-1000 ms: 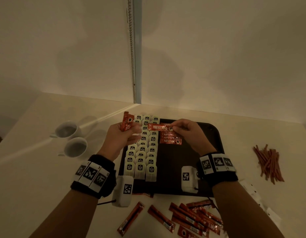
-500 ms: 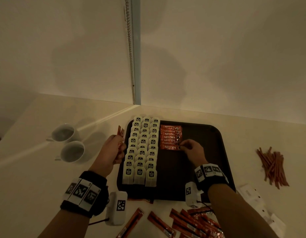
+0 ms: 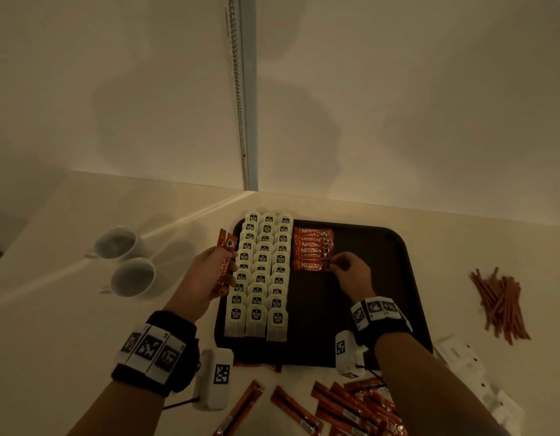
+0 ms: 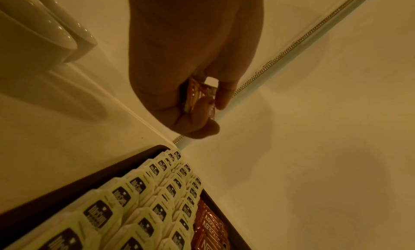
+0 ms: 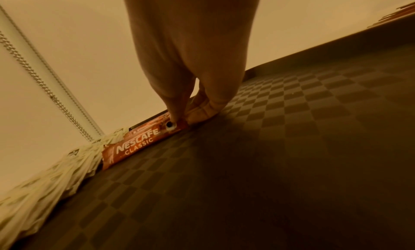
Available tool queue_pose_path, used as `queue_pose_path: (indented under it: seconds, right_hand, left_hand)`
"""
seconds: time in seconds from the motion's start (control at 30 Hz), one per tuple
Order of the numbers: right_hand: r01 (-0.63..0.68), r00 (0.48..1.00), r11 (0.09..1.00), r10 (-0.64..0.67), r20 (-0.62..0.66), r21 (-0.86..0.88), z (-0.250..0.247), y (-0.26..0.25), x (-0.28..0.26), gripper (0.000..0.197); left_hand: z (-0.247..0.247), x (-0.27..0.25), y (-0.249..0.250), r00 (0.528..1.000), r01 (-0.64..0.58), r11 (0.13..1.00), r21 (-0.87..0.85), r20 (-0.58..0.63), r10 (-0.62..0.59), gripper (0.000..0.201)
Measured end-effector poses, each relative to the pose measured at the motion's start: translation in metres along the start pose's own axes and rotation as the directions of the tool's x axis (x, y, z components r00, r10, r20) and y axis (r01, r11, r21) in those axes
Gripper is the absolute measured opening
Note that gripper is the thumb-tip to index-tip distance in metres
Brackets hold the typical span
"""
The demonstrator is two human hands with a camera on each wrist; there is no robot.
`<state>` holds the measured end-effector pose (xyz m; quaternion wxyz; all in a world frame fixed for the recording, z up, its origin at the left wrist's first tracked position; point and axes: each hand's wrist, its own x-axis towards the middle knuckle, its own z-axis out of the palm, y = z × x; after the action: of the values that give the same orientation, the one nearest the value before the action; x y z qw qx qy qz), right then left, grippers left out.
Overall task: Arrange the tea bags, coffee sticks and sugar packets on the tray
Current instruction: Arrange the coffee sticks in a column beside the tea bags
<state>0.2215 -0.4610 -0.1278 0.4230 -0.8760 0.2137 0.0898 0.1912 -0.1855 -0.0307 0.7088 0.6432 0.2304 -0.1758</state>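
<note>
- R fingertips point(image 5: 177, 119): thumb and index pinch the R end of the nearest coffee stick point(image 3: 310, 265), which lies flat on the tray floor.
- Right hand point(image 3: 351, 273): over the tray middle, wrist band w/ markers behind it; other fingers curled under.
- L fingers point(image 4: 202, 110): curled round a bunch of coffee sticks point(image 3: 223, 262), held roughly upright, top ends poking above the fist. Exact count: cannot tell.
- Left hand point(image 3: 206, 278): just beside the tray's L edge, next to the tea-bag rows.
- Stick row point(image 3: 313, 247): red sticks stacked crosswise in 1 column, overlapping, directly R of the tea bags; pinched stick is the near end of this column.
- Tea bags point(image 3: 263, 272): 3 columns, overlapped like shingles, filling the tray's L part from far edge to near edge.
- Tray point(image 3: 382, 278): dark, checker-textured floor, rounded corners; R half bare.
- Loose coffee sticks point(image 3: 360, 407): scattered on the counter at the near side of the tray, approx. under the R forearm.
- Thin brown sticks point(image 3: 499, 306): heap on the counter, well apart to the R of the tray.
- White packets point(image 3: 461, 357): by the tray's near-R corner; type not readable.
- 2 white cups point(image 3: 127, 262): on the counter to the L of the left hand, touching or nearly so.
</note>
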Motion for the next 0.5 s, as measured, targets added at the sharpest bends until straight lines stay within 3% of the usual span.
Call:
queue_pose_path:
  seconds: [0.23,0.33,0.43,0.5]
  right_hand:
    - [-0.029,1.000,1.000,0.029,-0.009,0.002,0.001,-0.002,0.001,0.020]
    - [-0.024,0.999,1.000,0.025,-0.037,0.011,-0.001,-0.002,0.000,0.021]
    - [0.082,0.996,0.993,-0.077,-0.054,0.087,-0.007,-0.017,-0.009,0.019]
    - [0.211,0.974,0.954,-0.224,0.038,0.211,-0.010,-0.039,-0.023,0.018]
  left_hand:
    - [0.001,-0.001,0.003,0.998,0.006,0.999,-0.054,0.063,-0.003,0.006]
    - [0.003,-0.004,0.004,0.992,-0.051,0.998,0.039,0.114,0.047,0.011]
    - [0.007,-0.006,0.007,0.990,-0.099,0.990,0.104,0.112,0.087,0.010]
    - [0.012,-0.005,0.011,0.987,-0.118,0.984,0.135,0.121,0.101,0.009]
